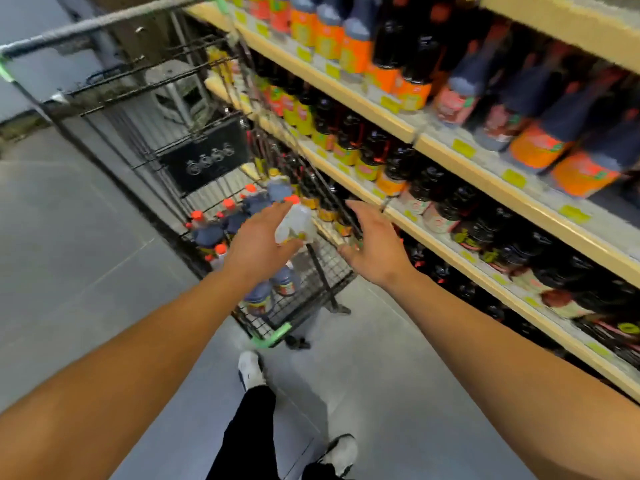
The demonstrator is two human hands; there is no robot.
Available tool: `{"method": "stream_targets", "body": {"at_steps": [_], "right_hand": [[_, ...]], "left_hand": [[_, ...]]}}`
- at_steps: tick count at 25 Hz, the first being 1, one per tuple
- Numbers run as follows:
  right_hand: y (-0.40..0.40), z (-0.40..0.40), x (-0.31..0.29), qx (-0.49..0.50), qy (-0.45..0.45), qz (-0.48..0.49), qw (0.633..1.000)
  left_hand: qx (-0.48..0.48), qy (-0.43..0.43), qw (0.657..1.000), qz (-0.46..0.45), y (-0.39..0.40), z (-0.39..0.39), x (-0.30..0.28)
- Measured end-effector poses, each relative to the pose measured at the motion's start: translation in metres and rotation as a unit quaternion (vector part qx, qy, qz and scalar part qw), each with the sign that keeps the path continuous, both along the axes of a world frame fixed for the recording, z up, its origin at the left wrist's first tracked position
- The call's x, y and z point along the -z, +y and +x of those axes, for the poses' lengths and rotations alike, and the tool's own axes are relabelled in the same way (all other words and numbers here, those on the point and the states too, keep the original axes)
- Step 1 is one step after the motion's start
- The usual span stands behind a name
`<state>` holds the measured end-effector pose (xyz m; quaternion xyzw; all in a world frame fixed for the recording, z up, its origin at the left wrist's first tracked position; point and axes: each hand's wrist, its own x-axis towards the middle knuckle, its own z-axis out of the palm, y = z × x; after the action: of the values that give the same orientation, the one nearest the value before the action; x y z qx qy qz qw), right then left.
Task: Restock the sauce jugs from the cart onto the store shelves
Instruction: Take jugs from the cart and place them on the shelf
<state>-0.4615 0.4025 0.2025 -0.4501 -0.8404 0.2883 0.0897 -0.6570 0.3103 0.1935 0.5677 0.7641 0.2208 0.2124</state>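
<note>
floor grey tile, store aisle | cart black wire, beside the shelves | jugs red-capped, in the cart basket | my left hand fingers spread over a pale jug, grip unclear through blur | my right hand open, empty, just right of cart
</note>
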Motion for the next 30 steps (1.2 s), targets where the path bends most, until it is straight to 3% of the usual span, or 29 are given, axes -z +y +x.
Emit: {"method": "stream_targets", "body": {"at_steps": [5,11,23,30], "right_hand": [[0.029,-0.114,0.017,-0.066,-0.011,0.007,0.998],[0.072,-0.216,0.05,-0.124,-0.08,-0.007,0.989],[0.211,-0.254,0.14,-0.17,-0.088,-0.043,0.981],[0.256,-0.273,0.202,-0.167,-0.081,-0.077,0.98]], "left_hand": [[-0.051,0.001,0.998,-0.025,-0.002,-0.12,0.031],[-0.119,0.0,0.991,-0.059,-0.001,-0.212,0.07],[-0.182,-0.02,0.978,-0.095,0.099,-0.212,0.154],[-0.142,0.005,0.984,-0.11,0.181,-0.211,0.207]]}}
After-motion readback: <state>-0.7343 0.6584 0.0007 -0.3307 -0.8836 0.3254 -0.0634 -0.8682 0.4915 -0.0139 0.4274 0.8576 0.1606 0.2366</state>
